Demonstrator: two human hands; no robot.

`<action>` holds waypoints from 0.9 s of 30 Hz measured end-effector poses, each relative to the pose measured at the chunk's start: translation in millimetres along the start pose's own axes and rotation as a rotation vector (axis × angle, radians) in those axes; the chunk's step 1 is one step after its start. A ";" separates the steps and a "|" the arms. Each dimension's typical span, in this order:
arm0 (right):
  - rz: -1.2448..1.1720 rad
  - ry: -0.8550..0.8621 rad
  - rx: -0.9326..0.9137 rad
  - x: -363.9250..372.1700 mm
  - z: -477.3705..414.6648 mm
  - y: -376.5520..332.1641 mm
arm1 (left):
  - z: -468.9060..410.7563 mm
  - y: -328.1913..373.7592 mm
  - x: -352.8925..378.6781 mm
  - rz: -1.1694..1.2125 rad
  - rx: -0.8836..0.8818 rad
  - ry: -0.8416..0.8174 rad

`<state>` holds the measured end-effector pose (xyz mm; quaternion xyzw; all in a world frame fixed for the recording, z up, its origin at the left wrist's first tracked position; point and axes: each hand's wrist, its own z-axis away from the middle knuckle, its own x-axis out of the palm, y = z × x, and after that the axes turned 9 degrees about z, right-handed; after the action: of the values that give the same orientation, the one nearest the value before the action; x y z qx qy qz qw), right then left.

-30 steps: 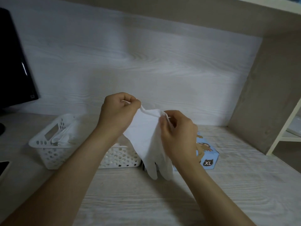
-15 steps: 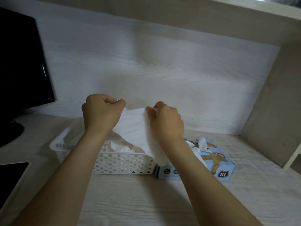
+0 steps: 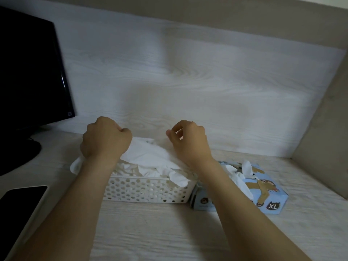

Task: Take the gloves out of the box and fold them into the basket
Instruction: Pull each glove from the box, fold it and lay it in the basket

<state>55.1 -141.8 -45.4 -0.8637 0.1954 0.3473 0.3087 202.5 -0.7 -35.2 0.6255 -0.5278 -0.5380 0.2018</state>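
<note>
The left hand (image 3: 105,140) is closed in a fist round one end of a white glove (image 3: 150,156), which lies draped across the top of the white perforated basket (image 3: 146,191) in the middle of the desk (image 3: 169,234). The right hand (image 3: 189,143) hovers over the basket's right end with its fingers curled and thumb near forefinger; I cannot tell whether they pinch the glove. Just right of the basket, touching it, sits the blue glove box (image 3: 269,196) marked XL, with white gloves poking from its top.

White gloves (image 3: 150,157), white hole-dotted basket (image 3: 143,191), pale blue box (image 3: 273,194), perhaps brown animal print.
</note>
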 end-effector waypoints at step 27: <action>0.210 -0.440 -0.341 -22.5 31.2 8.2 | 16.5 12.7 15.4 -0.574 0.273 -0.138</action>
<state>20.4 -124.2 -50.1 -0.7822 0.1508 0.5840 0.1563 180.2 -13.7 -37.5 0.7322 -0.4095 -0.5384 -0.0799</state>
